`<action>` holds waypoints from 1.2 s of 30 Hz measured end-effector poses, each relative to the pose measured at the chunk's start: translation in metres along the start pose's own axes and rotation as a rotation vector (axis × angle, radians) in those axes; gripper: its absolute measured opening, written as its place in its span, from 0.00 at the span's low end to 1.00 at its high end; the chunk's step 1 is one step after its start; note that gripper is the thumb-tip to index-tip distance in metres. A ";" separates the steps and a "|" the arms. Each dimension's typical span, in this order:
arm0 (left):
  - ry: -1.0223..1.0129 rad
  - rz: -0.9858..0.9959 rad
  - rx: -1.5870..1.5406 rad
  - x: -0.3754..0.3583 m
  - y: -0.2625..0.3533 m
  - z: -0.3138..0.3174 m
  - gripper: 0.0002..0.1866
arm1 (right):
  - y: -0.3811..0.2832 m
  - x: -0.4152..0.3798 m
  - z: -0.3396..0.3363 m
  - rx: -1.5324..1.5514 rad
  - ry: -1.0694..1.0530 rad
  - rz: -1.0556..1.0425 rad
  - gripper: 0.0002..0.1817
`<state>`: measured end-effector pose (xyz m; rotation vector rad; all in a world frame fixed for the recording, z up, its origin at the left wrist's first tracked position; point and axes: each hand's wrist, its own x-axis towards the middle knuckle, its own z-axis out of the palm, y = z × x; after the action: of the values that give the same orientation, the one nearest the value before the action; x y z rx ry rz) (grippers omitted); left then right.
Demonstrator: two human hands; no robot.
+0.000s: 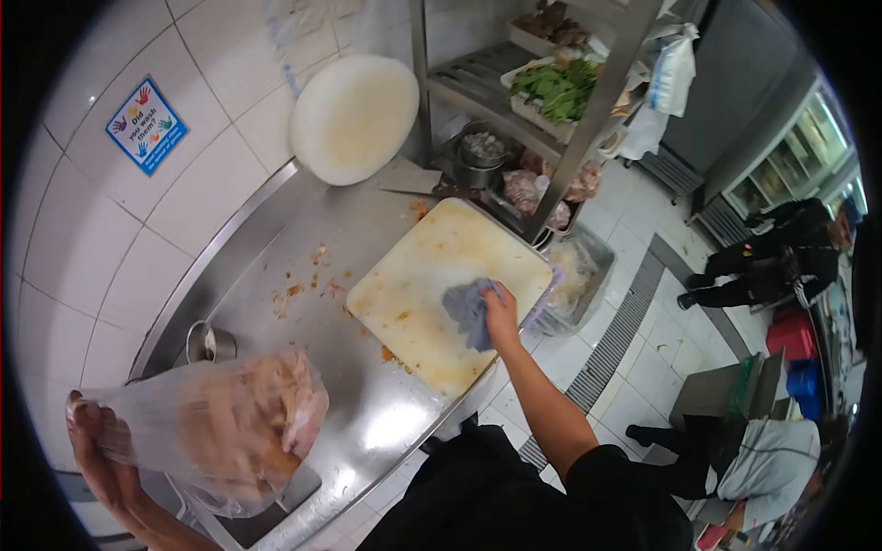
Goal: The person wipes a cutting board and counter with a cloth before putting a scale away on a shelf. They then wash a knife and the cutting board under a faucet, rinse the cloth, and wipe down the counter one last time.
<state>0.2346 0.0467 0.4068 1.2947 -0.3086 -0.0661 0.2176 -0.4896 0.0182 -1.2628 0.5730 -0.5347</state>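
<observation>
My left hand [89, 424] grips the gathered top of a clear plastic bag [248, 427] at the lower left. Pinkish and orange pieces that look like raw meat fill the bag's far end. On the right, my right hand [499, 315] is closed around a grey cloth [469, 312]. The cloth lies against a large white cutting board [423, 285] with yellowish stains. The board rests on the steel counter [367, 432], near its front edge. Orange food scraps [292, 290] are scattered on the steel beside the board.
A round white board [356, 119] leans on the tiled wall. A knife [410, 192] lies behind the cutting board. A small metal cup [210, 342] stands near the bag. A steel shelf [496, 103] holds leafy greens [557, 87]. Two people [772, 253] are across the tiled floor.
</observation>
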 end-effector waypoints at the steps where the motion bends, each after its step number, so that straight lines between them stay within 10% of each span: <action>1: 0.129 0.038 0.034 -0.004 -0.008 -0.002 0.13 | -0.008 -0.011 -0.017 0.020 0.046 0.026 0.12; 6: 0.421 0.071 -0.022 0.000 -0.018 0.026 0.13 | -0.035 -0.054 -0.106 -0.062 0.214 0.036 0.13; 11: 0.159 -0.008 -0.038 0.046 -0.046 0.053 0.10 | -0.029 -0.055 -0.153 0.048 0.300 0.031 0.12; 16: 0.198 -0.203 0.098 0.147 -0.100 0.163 0.10 | -0.030 -0.018 -0.158 0.152 0.238 0.038 0.12; 27: 0.181 0.049 -0.153 0.436 -0.084 0.458 0.07 | -0.071 0.142 -0.176 0.194 0.004 0.132 0.11; 36: -0.071 -0.242 -0.047 0.551 -0.276 0.572 0.02 | -0.081 0.200 -0.189 0.082 0.020 0.127 0.10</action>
<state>0.6466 -0.6856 0.3836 1.2795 -0.2083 -0.3231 0.2367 -0.7750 0.0384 -1.1367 0.6373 -0.4609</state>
